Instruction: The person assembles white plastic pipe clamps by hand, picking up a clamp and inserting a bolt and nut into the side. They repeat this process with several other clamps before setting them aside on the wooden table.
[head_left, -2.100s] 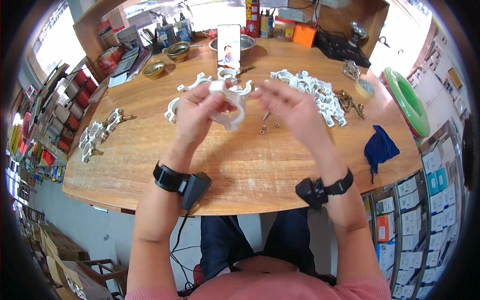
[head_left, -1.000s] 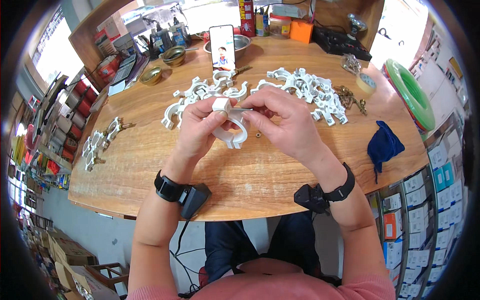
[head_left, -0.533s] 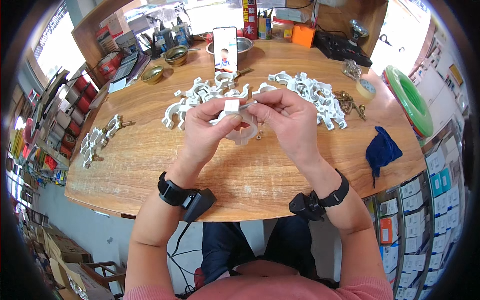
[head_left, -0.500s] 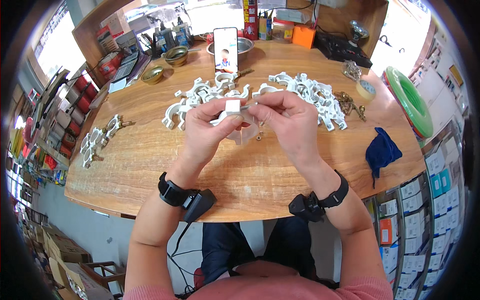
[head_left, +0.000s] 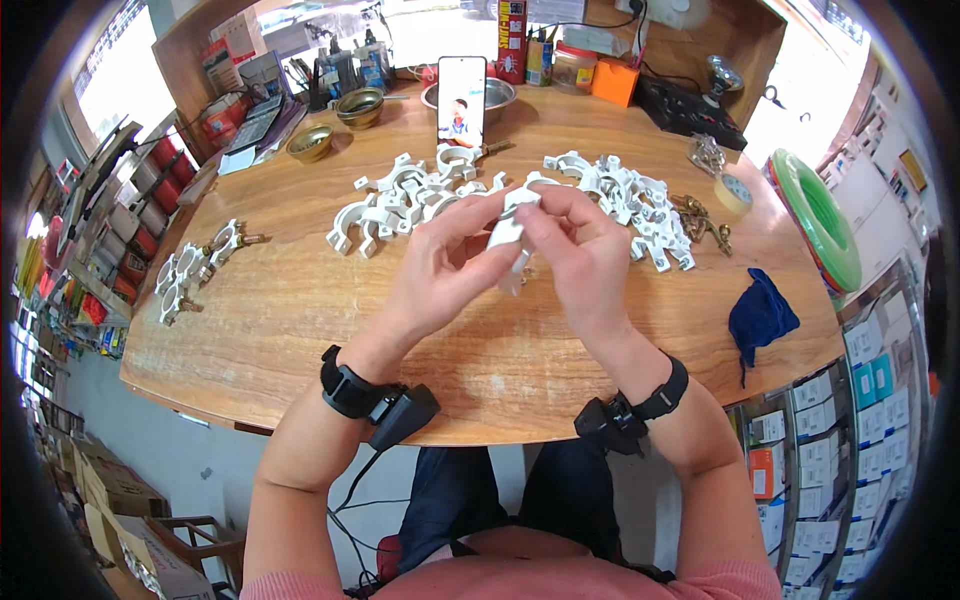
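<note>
**Two hands, one white clamp**

Both hands raised above the middle of the wooden table (head_left: 300,300), meeting on one white plastic clamp (head_left: 508,232). Left hand (head_left: 445,262) at 9 o'clock of the clamp, fingers curled and pinching its side. Right hand (head_left: 580,250) at 3 o'clock, thumb and fingertips pressed on its upper end.

Two loose heaps of white clamps on the table: one (head_left: 410,195) at 11 o'clock of the hands, one (head_left: 625,200) at 1 o'clock; too many and too tangled to count. One small group of assembled clamps (head_left: 195,275) far out at 9 o'clock. One phone (head_left: 462,87) upright at 12 o'clock. Two brass bowls (head_left: 335,125) at 11 o'clock. One blue cloth (head_left: 760,315) and one green hose coil (head_left: 820,215) at 3 o'clock. One tape roll (head_left: 735,192) at 2 o'clock.
</note>
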